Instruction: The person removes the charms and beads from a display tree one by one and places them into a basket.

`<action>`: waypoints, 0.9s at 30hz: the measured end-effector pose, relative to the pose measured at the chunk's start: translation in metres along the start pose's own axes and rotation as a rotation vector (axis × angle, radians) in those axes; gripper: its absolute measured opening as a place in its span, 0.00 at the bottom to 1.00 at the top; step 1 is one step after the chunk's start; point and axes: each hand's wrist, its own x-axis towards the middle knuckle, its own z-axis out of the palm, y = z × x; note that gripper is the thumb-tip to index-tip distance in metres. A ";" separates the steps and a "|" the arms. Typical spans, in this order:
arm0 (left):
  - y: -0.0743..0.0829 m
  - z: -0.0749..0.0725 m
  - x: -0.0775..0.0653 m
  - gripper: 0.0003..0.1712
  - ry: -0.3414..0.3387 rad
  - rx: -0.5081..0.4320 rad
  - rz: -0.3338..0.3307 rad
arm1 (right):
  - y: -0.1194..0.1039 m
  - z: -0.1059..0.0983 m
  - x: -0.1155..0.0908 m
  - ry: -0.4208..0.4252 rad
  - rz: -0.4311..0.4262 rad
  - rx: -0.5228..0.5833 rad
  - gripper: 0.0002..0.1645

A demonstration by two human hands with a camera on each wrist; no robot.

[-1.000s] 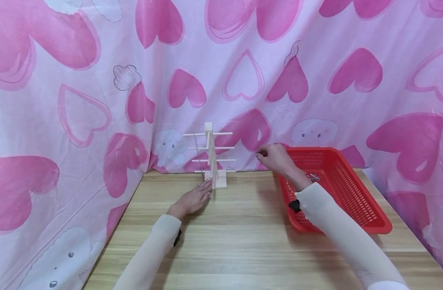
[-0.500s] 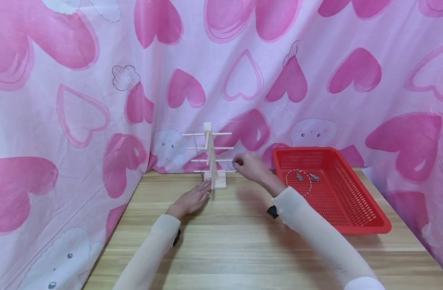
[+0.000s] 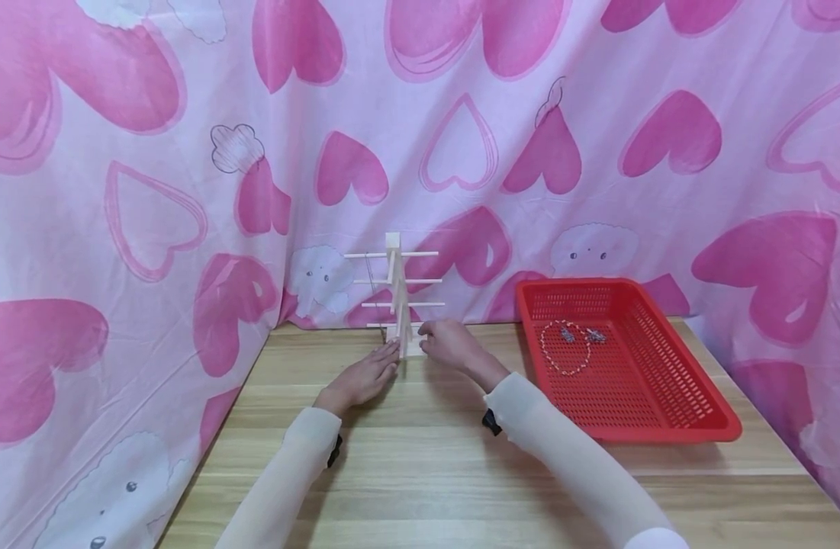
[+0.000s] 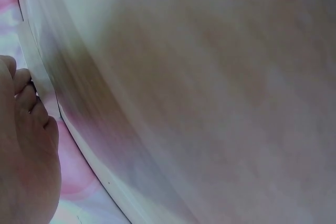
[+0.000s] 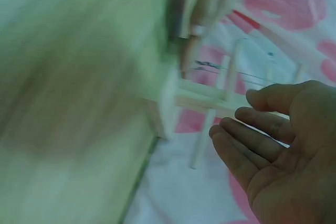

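A pale wooden stand [image 3: 398, 290] with several thin crosswise pegs rises near the back of the table. From its left pegs hangs a thin dark chain [image 3: 369, 272]. My left hand [image 3: 362, 376] lies with fingers extended, fingertips on the stand's base; in the left wrist view part of the hand [image 4: 29, 156] shows at the left edge. On the base's other side is my right hand [image 3: 452, 347], its fingers close to the wood. The right wrist view shows this hand [image 5: 294, 145] with loosely bent fingers, thumb apart and nothing in the palm.
To the right stands a red plastic basket [image 3: 667, 436] with perforated walls. Inside lie a loop of red and white beads [image 3: 568, 373] and two small silvery pieces, one being a silvery cluster [image 3: 596, 335]. A pink heart-patterned curtain [image 3: 461, 152] hangs behind the wooden table [image 3: 420, 473].
My right hand has moved left and down from over the basket's edge to the stand's base, uncovering the bead loop. The left hand has stayed at the base.
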 end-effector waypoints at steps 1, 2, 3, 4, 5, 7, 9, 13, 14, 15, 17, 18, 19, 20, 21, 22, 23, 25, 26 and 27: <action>0.000 0.000 0.000 0.32 -0.003 -0.001 -0.004 | 0.003 0.005 0.000 -0.020 0.005 -0.011 0.19; 0.000 0.000 -0.001 0.32 -0.007 -0.002 -0.010 | 0.006 0.010 -0.001 -0.040 0.005 -0.020 0.21; 0.001 0.000 -0.001 0.32 -0.011 -0.003 -0.014 | 0.009 0.014 -0.001 -0.056 -0.003 -0.029 0.22; 0.001 0.000 -0.002 0.32 -0.017 -0.004 -0.019 | 0.012 0.019 -0.002 -0.071 -0.012 -0.035 0.24; 0.001 0.000 -0.002 0.32 -0.020 -0.003 -0.023 | 0.014 0.023 -0.003 -0.082 -0.024 -0.035 0.26; 0.001 -0.001 -0.003 0.32 -0.022 -0.001 -0.026 | 0.019 0.030 -0.005 -0.110 -0.031 -0.025 0.30; 0.001 -0.001 -0.003 0.32 -0.017 0.005 -0.021 | 0.022 0.036 -0.008 -0.138 -0.036 -0.021 0.35; 0.001 -0.002 -0.001 0.32 -0.014 0.018 -0.008 | 0.025 0.045 -0.012 -0.195 -0.034 -0.035 0.43; 0.000 -0.002 -0.001 0.32 -0.012 0.019 -0.007 | 0.026 0.047 -0.012 -0.209 -0.037 -0.045 0.44; 0.000 -0.002 -0.001 0.32 -0.015 0.021 -0.007 | 0.026 0.049 -0.012 -0.221 -0.043 -0.056 0.45; 0.000 -0.002 0.000 0.32 -0.016 0.019 -0.007 | 0.027 0.053 -0.012 -0.241 -0.051 -0.088 0.46; 0.000 -0.001 0.000 0.32 -0.016 0.020 -0.008 | 0.028 0.054 -0.013 -0.247 -0.055 -0.101 0.46; 0.000 -0.001 0.000 0.32 -0.015 0.019 -0.008 | 0.028 0.056 -0.012 -0.251 -0.062 -0.120 0.47; 0.000 -0.001 0.000 0.32 -0.013 0.012 -0.008 | 0.029 0.058 -0.012 -0.255 -0.068 -0.138 0.47; 0.000 -0.001 0.000 0.32 -0.016 0.013 -0.009 | 0.029 0.059 -0.012 -0.258 -0.071 -0.151 0.47; 0.001 -0.001 0.000 0.32 -0.014 0.010 -0.008 | 0.030 0.061 -0.012 -0.262 -0.074 -0.170 0.47; 0.000 -0.001 0.000 0.33 -0.010 0.009 -0.007 | 0.030 0.062 -0.013 -0.262 -0.077 -0.179 0.47; 0.001 -0.001 0.000 0.33 -0.010 0.008 -0.005 | 0.032 0.065 -0.012 -0.266 -0.080 -0.199 0.48; 0.001 -0.001 0.000 0.33 -0.010 0.011 -0.003 | 0.032 0.067 -0.012 -0.272 -0.079 -0.211 0.48; 0.001 -0.002 -0.001 0.33 -0.014 0.016 -0.003 | 0.032 0.067 -0.012 -0.273 -0.079 -0.215 0.48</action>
